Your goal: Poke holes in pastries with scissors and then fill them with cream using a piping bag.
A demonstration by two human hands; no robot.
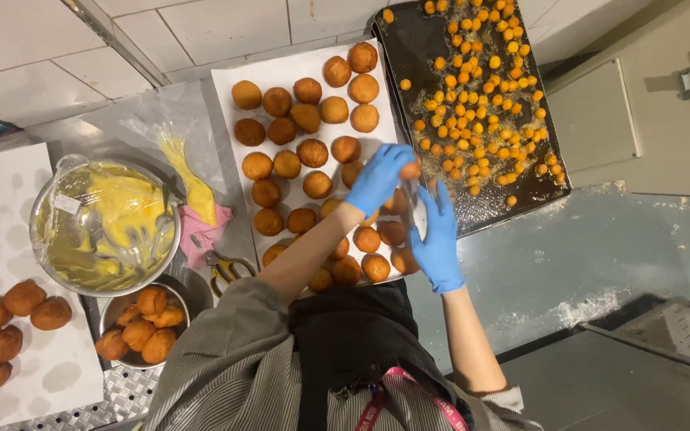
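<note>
Both my hands wear blue gloves. My left hand (378, 177) reaches over the white paper-lined tray (225, 84) and closes its fingertips on a round brown fried bun (410, 169) at the tray's right edge. My right hand (439, 235) is just beside it with its fingers stretched out, at the gap between this tray and the dark baking tray (409, 48). Something clear and shiny (415, 203) lies between the two hands. Whether the right hand grips it is hidden. Several more brown buns (307, 118) cover the white tray in rows.
The dark tray holds several small orange balls (473, 88). To the left are a film-covered metal bowl of yellow cream (104, 223), a piping bag (189, 179), a pink cloth (200, 231), scissors (224, 270), a small bowl of buns (141, 323) and more buns (5, 319) on paper.
</note>
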